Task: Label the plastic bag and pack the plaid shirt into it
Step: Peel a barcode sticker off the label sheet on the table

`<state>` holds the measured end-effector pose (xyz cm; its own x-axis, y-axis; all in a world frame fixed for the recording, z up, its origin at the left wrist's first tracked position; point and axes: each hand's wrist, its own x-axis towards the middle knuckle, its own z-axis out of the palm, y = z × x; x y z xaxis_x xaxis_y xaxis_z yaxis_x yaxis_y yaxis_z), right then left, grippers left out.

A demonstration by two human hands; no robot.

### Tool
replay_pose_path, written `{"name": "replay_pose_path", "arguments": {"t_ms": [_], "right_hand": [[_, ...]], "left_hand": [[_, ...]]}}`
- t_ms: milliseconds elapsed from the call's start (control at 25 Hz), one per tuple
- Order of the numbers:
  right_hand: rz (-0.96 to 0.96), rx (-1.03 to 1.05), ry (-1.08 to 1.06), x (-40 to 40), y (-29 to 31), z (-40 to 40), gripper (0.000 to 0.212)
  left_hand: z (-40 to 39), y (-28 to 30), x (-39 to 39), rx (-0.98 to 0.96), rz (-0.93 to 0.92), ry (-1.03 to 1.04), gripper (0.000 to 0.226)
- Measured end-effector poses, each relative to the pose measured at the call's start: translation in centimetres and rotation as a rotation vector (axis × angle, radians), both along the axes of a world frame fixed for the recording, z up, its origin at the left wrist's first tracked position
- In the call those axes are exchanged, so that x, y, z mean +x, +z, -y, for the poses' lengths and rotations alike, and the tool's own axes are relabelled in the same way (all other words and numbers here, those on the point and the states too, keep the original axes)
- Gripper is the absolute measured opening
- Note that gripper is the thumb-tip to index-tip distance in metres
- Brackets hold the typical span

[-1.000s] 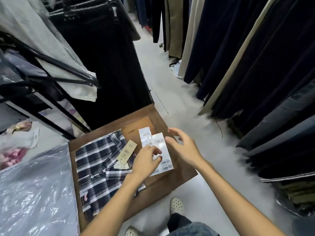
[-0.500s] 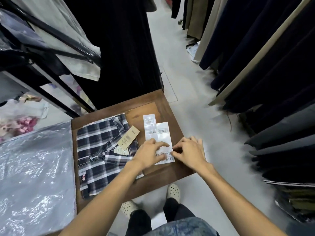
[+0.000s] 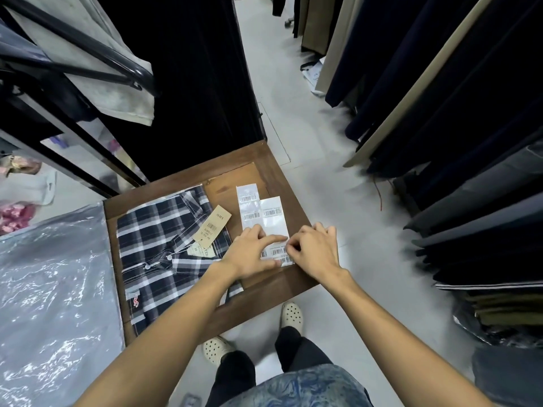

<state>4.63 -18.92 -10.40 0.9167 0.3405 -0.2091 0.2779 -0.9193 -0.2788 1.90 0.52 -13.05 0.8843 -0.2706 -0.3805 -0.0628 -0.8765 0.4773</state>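
Both hands have stayed on the label sheet [image 3: 274, 227] since half a second ago: left hand [image 3: 252, 254] fingers press it flat, right hand [image 3: 316, 251] fingers now curl, pinching its near edge. The shirt [image 3: 158, 248] lies on the worktop [image 3: 264, 163] just left of the left fingers, the bag [image 3: 53, 289] beyond it.

Bare forearms, blue patterned top [image 3: 296, 386], black trousers [image 3: 299, 351], perforated cream clogs [image 3: 291, 314].

Even overhead light, soft shadows; glare on plastic bag [image 3: 53, 289]; wide-angle edge bending; slight blur.
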Motion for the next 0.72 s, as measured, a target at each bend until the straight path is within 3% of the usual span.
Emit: {"name": "replay_pose_path", "arguments": {"t_ms": [240, 720], "right_hand": [[0.044, -0.055, 0.059, -0.6, -0.5, -0.3, 0.035], [0.114, 0.058, 0.108, -2.7, 0.0, -0.3, 0.025]], "left_hand": [[-0.4, -0.1, 0.4, 0.006, -0.028, -0.054, 0.073], [-0.2, 0.4, 0.4, 0.054, -0.033, -0.086, 0.072]]}}
